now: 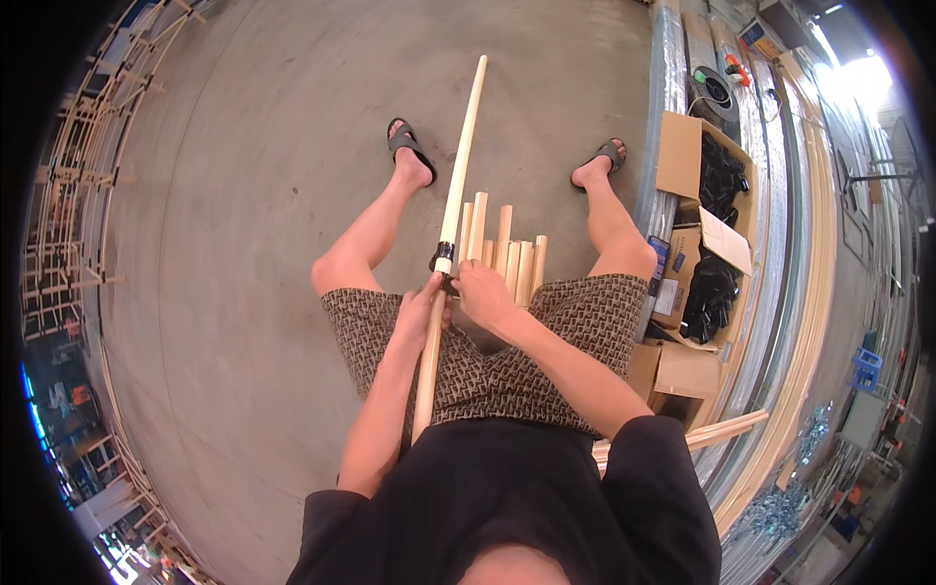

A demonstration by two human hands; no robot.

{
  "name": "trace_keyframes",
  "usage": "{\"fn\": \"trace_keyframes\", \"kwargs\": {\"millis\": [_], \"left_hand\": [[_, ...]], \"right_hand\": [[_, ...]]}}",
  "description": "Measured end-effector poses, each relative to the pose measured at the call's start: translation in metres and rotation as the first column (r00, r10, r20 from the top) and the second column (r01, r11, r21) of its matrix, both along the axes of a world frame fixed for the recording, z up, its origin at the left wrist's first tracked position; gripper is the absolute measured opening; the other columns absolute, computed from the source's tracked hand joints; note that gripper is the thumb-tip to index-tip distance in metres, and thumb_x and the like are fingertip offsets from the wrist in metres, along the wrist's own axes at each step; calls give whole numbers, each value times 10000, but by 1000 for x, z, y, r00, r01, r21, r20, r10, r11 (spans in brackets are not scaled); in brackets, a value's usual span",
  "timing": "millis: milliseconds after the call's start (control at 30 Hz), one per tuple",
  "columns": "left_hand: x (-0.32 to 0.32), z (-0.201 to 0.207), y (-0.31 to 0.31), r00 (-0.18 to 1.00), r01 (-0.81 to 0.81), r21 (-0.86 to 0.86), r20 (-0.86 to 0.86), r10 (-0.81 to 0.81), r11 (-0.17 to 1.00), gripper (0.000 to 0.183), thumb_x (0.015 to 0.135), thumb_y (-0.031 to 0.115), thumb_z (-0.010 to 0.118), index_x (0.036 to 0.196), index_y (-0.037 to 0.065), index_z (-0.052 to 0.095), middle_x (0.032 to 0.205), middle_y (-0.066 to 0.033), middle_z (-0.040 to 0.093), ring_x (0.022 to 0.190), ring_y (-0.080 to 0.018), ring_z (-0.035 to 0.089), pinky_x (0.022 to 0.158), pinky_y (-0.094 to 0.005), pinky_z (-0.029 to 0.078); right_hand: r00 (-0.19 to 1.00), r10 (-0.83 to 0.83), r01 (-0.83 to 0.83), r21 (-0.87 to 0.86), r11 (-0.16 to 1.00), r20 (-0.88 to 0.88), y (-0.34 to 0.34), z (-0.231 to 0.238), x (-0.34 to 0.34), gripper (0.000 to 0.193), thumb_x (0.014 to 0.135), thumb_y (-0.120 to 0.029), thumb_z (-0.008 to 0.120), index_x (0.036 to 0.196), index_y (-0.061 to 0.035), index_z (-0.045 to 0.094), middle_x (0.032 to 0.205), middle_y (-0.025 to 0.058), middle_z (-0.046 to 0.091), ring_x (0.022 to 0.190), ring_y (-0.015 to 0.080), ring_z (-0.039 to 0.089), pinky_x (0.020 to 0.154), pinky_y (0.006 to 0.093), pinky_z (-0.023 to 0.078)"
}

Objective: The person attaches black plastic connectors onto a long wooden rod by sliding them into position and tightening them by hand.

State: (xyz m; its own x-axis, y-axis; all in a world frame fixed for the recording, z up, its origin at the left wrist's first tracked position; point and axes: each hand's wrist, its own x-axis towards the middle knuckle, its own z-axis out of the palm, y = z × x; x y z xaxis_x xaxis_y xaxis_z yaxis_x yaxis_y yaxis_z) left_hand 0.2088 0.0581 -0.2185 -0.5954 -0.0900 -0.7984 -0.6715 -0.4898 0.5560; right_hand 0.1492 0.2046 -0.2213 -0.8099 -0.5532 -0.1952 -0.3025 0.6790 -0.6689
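Observation:
A long cream-coloured pipe (466, 156) runs from my lap out over the floor, slanting slightly right at its far end. Around its middle sit a black pipe joint (443, 252) and, just nearer, a second black piece largely covered by my fingers. My left hand (417, 314) is wrapped round the pipe at that nearer piece, thumb on top. From the other side my right hand (485, 294) presses closed fingers against the same black piece; its fingertips are partly hidden. Several shorter cream pipes (504, 234) of uneven length stand between my legs, just beyond my right hand.
On the right, open cardboard boxes (680, 156) hold black plastic fittings (721, 180) beside long wrapped pipes (770, 244). A black cable reel (715, 95) lies farther back. More cream pipes (726, 429) stick out behind my right elbow. Pipe-frame racks (73, 224) line the far left.

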Motion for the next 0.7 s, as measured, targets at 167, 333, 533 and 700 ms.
{"fn": "trace_keyframes", "kwargs": {"millis": [167, 333, 533, 700], "left_hand": [[0, -5, -3, 1000, -17, 40, 5, 16, 999, 465, 989, 446, 607, 972, -19, 596, 739, -86, 612, 533, -167, 571, 438, -300, 448], [-2, 0, -2, 1000, -3, 65, 0, 3, 998, 454, 990, 453, 603, 950, 1, 597, 732, -83, 605, 524, -162, 559, 432, -298, 439], [-1, -6, -3, 999, -21, 123, -24, 24, 992, 424, 987, 447, 613, 969, 25, 575, 723, -67, 582, 510, -151, 531, 424, -283, 411], [3, -2, -4, 1000, -12, 81, -6, 13, 997, 412, 988, 435, 616, 966, 26, 563, 722, -60, 572, 514, -148, 530, 426, -282, 408]], "right_hand": [[941, 297, -316, -106, 943, -163, 12, -4, -25, 179, 922, -158, 636, 991, -1, 585, 904, 174, 631, 862, 377, 656, 747, 461, 522], [778, 609, -624, -80, 777, -153, 16, -9, -65, 118, 913, -134, 635, 951, -27, 603, 906, 134, 627, 891, 336, 652, 723, 443, 509], [837, 502, -515, -3, 857, -219, 11, -12, -49, 181, 916, -144, 638, 955, 20, 572, 925, 182, 633, 881, 367, 645, 764, 445, 517], [968, 228, -222, 63, 973, -105, -4, 7, -14, 229, 897, -136, 644, 948, 73, 565, 917, 246, 637, 890, 400, 658, 786, 458, 528]]}}
